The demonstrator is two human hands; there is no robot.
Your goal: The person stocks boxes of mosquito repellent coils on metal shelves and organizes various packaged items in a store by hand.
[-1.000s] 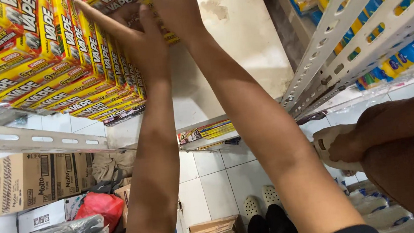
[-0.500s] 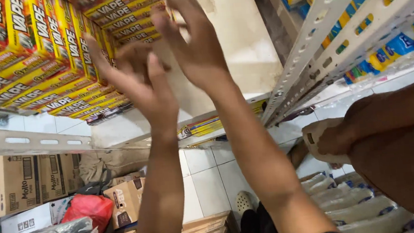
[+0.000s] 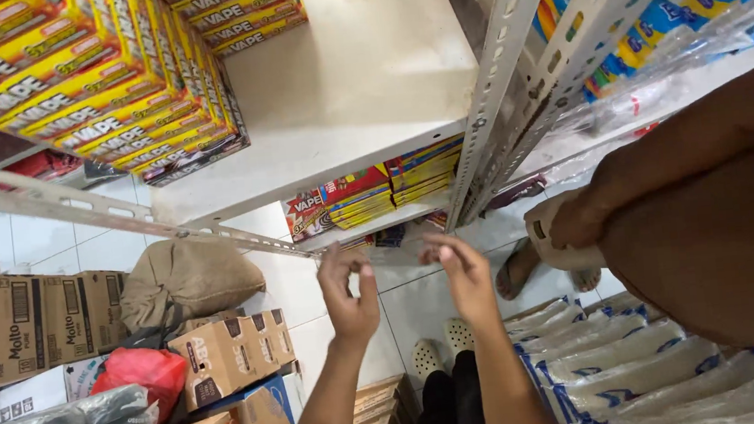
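left hand (image 3: 348,298), right hand (image 3: 466,277), grip contents unclear

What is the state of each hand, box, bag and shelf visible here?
Left hand: raised, fingers curled, empty.
Right hand: raised, fingers bent, empty.
Yellow and red cartons: closed, stacked in rows.
White metal shelf: partly bare.
Brown cardboard boxes: closed.
Tan sack: slumped on floor.

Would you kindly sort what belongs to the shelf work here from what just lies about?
In hand:
left hand
right hand
yellow boxes
white shelf

Lying about:
cardboard cartons
red bag
brown sack
white sacks
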